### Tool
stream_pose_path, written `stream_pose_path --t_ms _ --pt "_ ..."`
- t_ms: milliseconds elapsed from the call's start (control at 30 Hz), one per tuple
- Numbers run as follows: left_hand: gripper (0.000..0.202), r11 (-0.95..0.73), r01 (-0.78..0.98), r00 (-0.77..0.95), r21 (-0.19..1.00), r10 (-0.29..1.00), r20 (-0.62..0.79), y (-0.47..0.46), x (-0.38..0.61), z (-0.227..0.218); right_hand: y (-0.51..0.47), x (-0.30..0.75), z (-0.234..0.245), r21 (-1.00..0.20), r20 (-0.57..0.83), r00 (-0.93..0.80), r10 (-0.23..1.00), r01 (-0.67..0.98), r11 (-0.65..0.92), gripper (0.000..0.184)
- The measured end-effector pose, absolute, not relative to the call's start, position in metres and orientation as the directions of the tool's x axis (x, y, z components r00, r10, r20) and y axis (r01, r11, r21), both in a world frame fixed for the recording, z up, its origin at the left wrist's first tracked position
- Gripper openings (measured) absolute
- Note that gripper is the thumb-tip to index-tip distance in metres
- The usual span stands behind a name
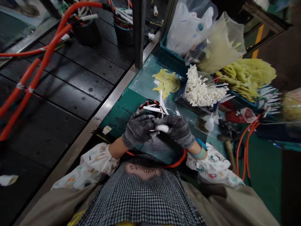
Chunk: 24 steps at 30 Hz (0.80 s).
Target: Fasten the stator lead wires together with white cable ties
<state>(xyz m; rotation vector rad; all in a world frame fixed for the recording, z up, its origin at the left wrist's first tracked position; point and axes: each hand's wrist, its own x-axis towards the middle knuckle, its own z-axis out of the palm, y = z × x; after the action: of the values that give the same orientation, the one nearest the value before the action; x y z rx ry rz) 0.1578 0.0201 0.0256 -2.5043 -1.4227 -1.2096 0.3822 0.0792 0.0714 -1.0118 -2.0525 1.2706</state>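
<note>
right hand [180,130]: grip clamped on white piece [162,128] | left hand [138,128]: grip unclear, perhaps steadying wires [148,103] | white sticks [202,89] near, likely for reach

Your knitted cloth gloves [138,130] are looking matt and rough against the smooth, plastic-looking tubes [152,109]. Your cloth apron [141,197] is showing a matt weave, the clear plastic sheet [143,78] is glinting, and the smooth metal edge [117,94] is shining dully.
</note>
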Motion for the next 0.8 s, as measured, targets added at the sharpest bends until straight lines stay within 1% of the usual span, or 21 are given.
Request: stream_pose_path --t_ms 67,133,233,267,300,367,433,467,500,533,567,667,700,733,800 --pt "0.025 -0.602 0.726 0.290 0.332 0.706 0.646 0.021 0.158 0.025 0.078 0.386 0.067 -0.877 0.072 -0.654 0.753 0.318 0.360 0.034" --pt "0.020 -0.624 0.709 0.296 0.330 0.687 0.664 0.021 0.158 0.027 0.076 0.389 0.065 -0.851 0.080 -0.716 0.693 0.312 0.421 0.037" --pt "0.018 -0.610 0.707 0.261 0.357 0.695 0.670 0.022 0.161 0.032 0.072 0.389 0.063 -0.820 0.069 -0.740 0.670 0.340 0.460 0.038" --pt "0.020 -0.622 0.707 0.253 0.335 0.665 0.702 0.023 0.161 0.033 0.072 0.389 0.061 -0.817 0.074 -0.738 0.670 0.341 0.465 0.037" --pt "0.021 -0.619 0.710 0.239 0.336 0.660 0.713 0.023 0.162 0.033 0.072 0.390 0.058 -0.800 0.109 -0.765 0.635 0.312 0.513 0.035" --pt "0.023 -0.620 0.706 0.216 0.342 0.648 0.730 0.025 0.163 0.030 0.074 0.392 0.048 -0.722 0.231 -0.844 0.484 0.185 0.667 0.030" --pt "0.022 -0.616 0.698 0.197 0.366 0.657 0.728 0.026 0.163 0.027 0.078 0.396 0.035 -0.575 0.357 -0.896 0.263 0.011 0.818 0.025" --pt "0.023 -0.615 0.692 0.188 0.379 0.660 0.728 0.027 0.162 0.025 0.079 0.397 0.028 -0.504 0.389 -0.904 0.177 -0.048 0.863 0.023" --pt "0.024 -0.613 0.685 0.179 0.394 0.666 0.724 0.027 0.162 0.023 0.080 0.397 0.022 -0.458 0.398 -0.908 0.129 -0.075 0.886 0.021" --pt "0.025 -0.606 0.679 0.164 0.415 0.675 0.719 0.027 0.162 0.020 0.080 0.395 0.016 -0.447 0.386 -0.916 0.112 -0.079 0.891 0.020" --pt "0.027 -0.597 0.672 0.149 0.438 0.688 0.710 0.027 0.161 0.018 0.081 0.391 0.012 -0.470 0.361 -0.923 0.133 -0.057 0.881 0.019" --pt "0.032 -0.567 0.666 0.109 0.484 0.716 0.689 0.030 0.158 0.008 0.086 0.371 0.010 -0.630 0.293 -0.908 0.298 0.050 0.775 0.026" --pt "0.033 -0.559 0.675 0.093 0.482 0.712 0.696 0.031 0.157 0.005 0.089 0.361 0.013 -0.659 0.288 -0.890 0.354 0.084 0.748 0.029" --pt "0.033 -0.552 0.691 0.083 0.468 0.703 0.707 0.032 0.156 0.001 0.093 0.352 0.017 -0.662 0.290 -0.862 0.417 0.134 0.737 0.030" --pt "0.029 -0.539 0.729 0.077 0.423 0.678 0.731 0.035 0.153 -0.006 0.105 0.334 0.028 -0.631 0.290 -0.779 0.556 0.281 0.723 0.026"
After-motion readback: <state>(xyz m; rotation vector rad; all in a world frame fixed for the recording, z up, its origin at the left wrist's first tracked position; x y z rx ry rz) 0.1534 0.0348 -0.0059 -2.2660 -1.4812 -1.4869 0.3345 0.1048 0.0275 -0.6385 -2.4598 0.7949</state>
